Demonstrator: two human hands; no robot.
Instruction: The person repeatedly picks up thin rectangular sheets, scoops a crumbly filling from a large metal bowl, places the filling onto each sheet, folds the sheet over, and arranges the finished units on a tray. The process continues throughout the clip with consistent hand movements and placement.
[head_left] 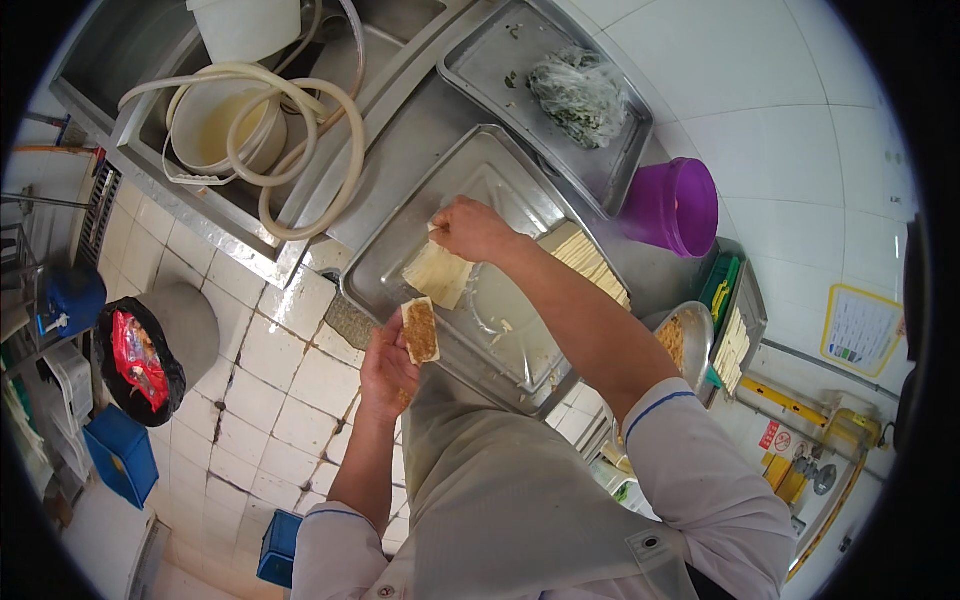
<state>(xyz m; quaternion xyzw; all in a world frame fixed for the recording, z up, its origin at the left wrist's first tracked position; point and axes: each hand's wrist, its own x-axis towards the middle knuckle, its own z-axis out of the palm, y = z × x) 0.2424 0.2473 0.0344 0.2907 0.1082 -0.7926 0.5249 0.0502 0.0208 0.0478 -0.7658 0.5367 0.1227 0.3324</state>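
My left hand (388, 372) holds a small pale rectangular piece spread with brown, crumbly filling (420, 330), its coated face turned up, near the tray's front edge. Brown bits stick to the base of the palm. The fingers of my right hand (470, 232) pinch the upper edge of a thin pale-yellow sheet, perhaps bean curd skin (438, 275), which hangs down over the metal tray (375, 245). Rows of pale folded strips (575, 255) are packed at the tray's right end, partly hidden by my right forearm. Liquid and pale scraps lie in the tray's middle.
A metal bowl of brown filling (672, 340) stands beyond my right forearm. Behind are a second tray (480, 60) with bagged greens (580, 95) and a purple bucket (672, 208). A sink with a coiled hose (355, 150) is at left; a black-lined bin (175, 385) stands below it.
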